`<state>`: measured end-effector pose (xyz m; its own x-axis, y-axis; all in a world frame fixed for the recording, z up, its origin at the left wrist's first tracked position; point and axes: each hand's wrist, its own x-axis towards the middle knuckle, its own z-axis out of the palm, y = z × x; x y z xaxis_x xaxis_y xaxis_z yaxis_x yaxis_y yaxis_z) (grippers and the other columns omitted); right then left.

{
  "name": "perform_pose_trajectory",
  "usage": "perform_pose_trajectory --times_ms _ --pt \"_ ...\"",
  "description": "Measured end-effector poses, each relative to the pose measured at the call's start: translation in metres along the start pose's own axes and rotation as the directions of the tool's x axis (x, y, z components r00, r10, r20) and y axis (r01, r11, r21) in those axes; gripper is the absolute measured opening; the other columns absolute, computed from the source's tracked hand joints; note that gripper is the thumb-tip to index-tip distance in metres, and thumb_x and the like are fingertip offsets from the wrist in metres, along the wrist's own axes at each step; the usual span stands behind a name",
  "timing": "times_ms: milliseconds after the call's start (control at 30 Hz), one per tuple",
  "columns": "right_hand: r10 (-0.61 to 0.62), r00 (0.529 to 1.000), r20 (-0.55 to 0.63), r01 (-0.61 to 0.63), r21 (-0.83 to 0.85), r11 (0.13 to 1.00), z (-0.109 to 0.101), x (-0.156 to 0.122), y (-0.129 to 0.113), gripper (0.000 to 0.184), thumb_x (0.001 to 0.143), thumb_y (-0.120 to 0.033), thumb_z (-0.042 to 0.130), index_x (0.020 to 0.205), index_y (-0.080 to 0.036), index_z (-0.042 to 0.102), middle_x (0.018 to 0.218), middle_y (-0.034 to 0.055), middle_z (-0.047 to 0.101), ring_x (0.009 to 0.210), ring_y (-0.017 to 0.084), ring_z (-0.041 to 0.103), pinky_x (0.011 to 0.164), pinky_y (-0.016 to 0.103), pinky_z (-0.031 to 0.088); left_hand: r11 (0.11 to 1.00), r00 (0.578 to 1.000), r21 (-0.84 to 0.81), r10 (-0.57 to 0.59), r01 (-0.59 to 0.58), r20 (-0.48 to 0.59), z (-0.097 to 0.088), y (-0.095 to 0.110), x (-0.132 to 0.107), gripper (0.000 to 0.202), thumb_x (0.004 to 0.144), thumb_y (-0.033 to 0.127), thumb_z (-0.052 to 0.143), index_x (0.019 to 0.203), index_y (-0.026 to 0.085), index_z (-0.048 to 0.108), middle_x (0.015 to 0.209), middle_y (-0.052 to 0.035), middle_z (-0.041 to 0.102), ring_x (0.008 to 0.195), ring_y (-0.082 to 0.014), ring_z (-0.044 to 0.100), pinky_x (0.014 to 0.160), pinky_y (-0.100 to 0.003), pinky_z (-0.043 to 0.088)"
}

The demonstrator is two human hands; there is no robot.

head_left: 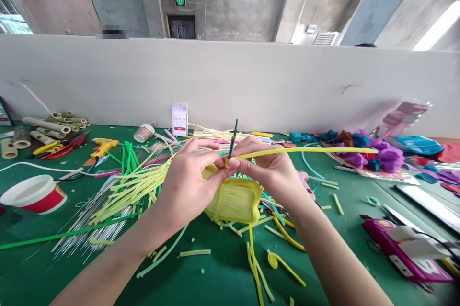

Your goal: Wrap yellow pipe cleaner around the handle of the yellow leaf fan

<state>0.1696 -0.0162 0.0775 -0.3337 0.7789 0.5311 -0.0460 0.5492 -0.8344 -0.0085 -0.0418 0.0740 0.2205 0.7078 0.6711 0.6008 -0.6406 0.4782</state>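
Observation:
My left hand is closed, its thumb and fingertips pinching a small yellow piece from which a thin dark green stem rises upright. Against it, my right hand pinches a long yellow pipe cleaner, whose free end sticks out far to the right. The fingers of both hands meet and partly hide the joint. Just below them is a shallow yellow rounded-square piece; what supports it is hidden. A loose bundle of yellow-green pipe cleaners lies left of my left hand.
A paper cup and a yellow glue gun are at left, near bamboo pieces. A phone leans on the partition. Pipe cleaner scraps litter the green table. A magenta power strip lies right.

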Motion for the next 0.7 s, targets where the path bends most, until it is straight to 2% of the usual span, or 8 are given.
perform_pose_trajectory --times_ms 133,267,433,567,633,700 --pt "0.012 0.998 0.060 -0.015 0.061 0.998 -0.003 0.000 0.002 0.006 0.085 -0.025 0.074 0.083 -0.028 0.079 0.087 0.0024 0.068 0.091 0.020 0.062 0.085 0.040 0.048 0.999 0.999 -0.026 -0.037 0.038 0.030 -0.005 -0.002 0.000 0.008 0.085 0.025 0.073 0.077 0.022 0.073 0.103 -0.0039 0.070 0.110 -0.0212 0.064 0.096 -0.033 0.051" --pt "0.042 0.997 0.058 -0.048 0.106 0.993 -0.005 0.000 0.003 0.006 0.084 -0.023 0.075 0.083 -0.027 0.079 0.091 0.0026 0.068 0.093 0.020 0.062 0.083 0.039 0.048 0.988 0.987 -0.084 -0.117 0.127 0.114 -0.008 -0.003 0.000 0.009 0.085 0.032 0.072 0.081 0.026 0.076 0.112 -0.0031 0.069 0.114 -0.0223 0.063 0.101 -0.037 0.049" --pt "0.039 0.998 0.055 -0.042 0.071 0.997 -0.005 -0.002 0.002 0.005 0.082 -0.024 0.075 0.078 -0.026 0.078 0.087 0.0027 0.069 0.094 0.021 0.062 0.085 0.039 0.048 0.976 0.959 -0.155 -0.112 0.156 0.259 -0.012 -0.010 0.004 0.011 0.088 0.036 0.069 0.090 0.031 0.078 0.135 -0.0009 0.061 0.129 -0.0247 0.055 0.110 -0.043 0.042" --pt "0.002 0.999 0.036 -0.002 0.005 1.000 -0.005 -0.001 0.002 0.004 0.082 -0.024 0.076 0.079 -0.026 0.077 0.087 0.0021 0.067 0.092 0.020 0.062 0.086 0.040 0.047 0.969 0.935 -0.180 -0.101 0.170 0.339 -0.014 -0.016 0.007 0.015 0.088 0.040 0.067 0.094 0.032 0.079 0.131 -0.0026 0.066 0.133 -0.0250 0.053 0.113 -0.045 0.039" --pt "-0.024 0.999 0.035 0.026 -0.035 0.999 -0.005 0.000 0.003 0.004 0.082 -0.023 0.076 0.081 -0.026 0.076 0.087 0.0016 0.067 0.091 0.019 0.062 0.087 0.040 0.047 0.973 0.939 -0.155 -0.113 0.171 0.326 -0.011 -0.015 0.007 0.018 0.085 0.044 0.071 0.094 0.030 0.078 0.125 -0.0029 0.070 0.128 -0.0256 0.057 0.111 -0.045 0.041" --pt "-0.042 0.999 0.029 0.044 -0.070 0.997 -0.006 0.000 0.004 0.004 0.083 -0.022 0.076 0.083 -0.026 0.075 0.086 0.0014 0.067 0.090 0.019 0.061 0.087 0.039 0.047 0.984 0.964 -0.080 -0.140 0.162 0.226 -0.006 -0.010 0.006 0.024 0.079 0.047 0.076 0.090 0.026 0.075 0.116 -0.0044 0.073 0.117 -0.0272 0.063 0.103 -0.046 0.047"
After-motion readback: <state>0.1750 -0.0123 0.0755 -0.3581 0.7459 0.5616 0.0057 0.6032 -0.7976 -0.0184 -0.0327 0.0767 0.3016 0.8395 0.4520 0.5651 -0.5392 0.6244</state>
